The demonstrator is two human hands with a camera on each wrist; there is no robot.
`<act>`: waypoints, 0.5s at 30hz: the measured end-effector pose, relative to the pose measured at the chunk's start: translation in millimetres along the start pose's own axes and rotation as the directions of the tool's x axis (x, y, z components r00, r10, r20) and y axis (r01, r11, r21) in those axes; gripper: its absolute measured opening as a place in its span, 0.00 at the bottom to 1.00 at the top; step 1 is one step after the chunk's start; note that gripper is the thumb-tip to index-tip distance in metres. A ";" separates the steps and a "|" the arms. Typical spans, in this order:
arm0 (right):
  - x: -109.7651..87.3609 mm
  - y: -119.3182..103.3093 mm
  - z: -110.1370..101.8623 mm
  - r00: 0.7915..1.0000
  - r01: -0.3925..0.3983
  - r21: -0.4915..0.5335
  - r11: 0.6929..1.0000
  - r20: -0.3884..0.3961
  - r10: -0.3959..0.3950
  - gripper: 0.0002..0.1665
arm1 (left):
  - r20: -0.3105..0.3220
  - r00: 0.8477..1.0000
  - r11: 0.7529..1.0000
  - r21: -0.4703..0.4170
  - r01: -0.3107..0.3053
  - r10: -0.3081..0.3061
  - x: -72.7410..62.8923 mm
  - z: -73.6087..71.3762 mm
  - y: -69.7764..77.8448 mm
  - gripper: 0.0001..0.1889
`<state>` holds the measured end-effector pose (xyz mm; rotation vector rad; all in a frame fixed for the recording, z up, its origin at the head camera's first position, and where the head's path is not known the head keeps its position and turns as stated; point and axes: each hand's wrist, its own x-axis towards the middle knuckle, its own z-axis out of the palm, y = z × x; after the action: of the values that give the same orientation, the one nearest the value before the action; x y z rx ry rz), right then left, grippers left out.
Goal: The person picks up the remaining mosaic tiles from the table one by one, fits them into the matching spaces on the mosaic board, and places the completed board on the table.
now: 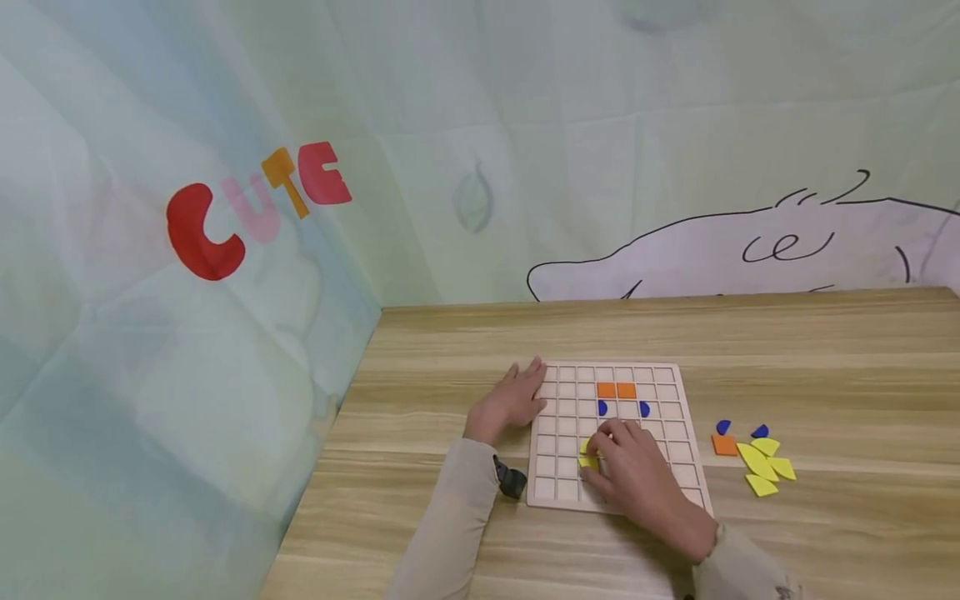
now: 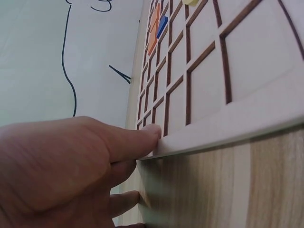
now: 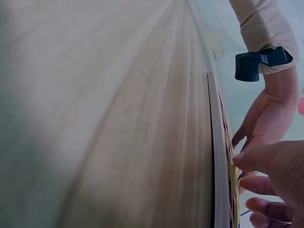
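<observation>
A white square grid board [image 1: 547, 492] lies on the table. My left hand [image 1: 512, 400] holds its left edge steady. In the left wrist view the left thumb [image 2: 137, 142] presses on the rim, with the other fingers beside it. My right hand [image 1: 641, 479] is over the board's lower middle. Its thumb and index finger are at a yellow tile [image 1: 588, 462] in the grid; part of the tile is hidden by the fingers. Two orange square tiles [image 1: 617, 390] fill neighbouring upper cells. Below them sit two blue half-round tiles [image 1: 645, 409], one cell apart.
Right of the board lie loose tiles: an orange square [image 1: 724, 446], two blue pieces [image 1: 761, 431] and several yellow leaf-like pieces [image 1: 757, 462]. The wooden table [image 1: 862, 367] meets a printed cloth backdrop [image 1: 480, 100] behind and at the left.
</observation>
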<state>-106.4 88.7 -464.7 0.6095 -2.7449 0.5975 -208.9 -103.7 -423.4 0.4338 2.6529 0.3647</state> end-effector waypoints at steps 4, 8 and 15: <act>0.2 -1.2 1.9 1.000 -0.012 -0.002 1.000 0.003 0.012 0.14 | 0.005 1.000 1.000 0.004 -0.002 0.002 -0.5 -0.2 0.9 0.31; -0.2 -0.9 2.0 1.000 -0.027 0.001 1.000 0.000 0.027 0.16 | 0.007 1.000 1.000 0.009 -0.004 0.004 -0.7 -0.5 1.5 0.31; 0.2 0.2 2.5 1.000 -0.022 -0.034 0.999 0.011 0.023 0.20 | -0.003 1.000 1.000 0.003 -0.002 0.002 -0.1 0.6 0.7 0.31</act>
<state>-107.1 87.7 -466.9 0.5763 -2.7699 0.5528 -208.4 -103.0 -423.6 0.4377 2.6558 0.3627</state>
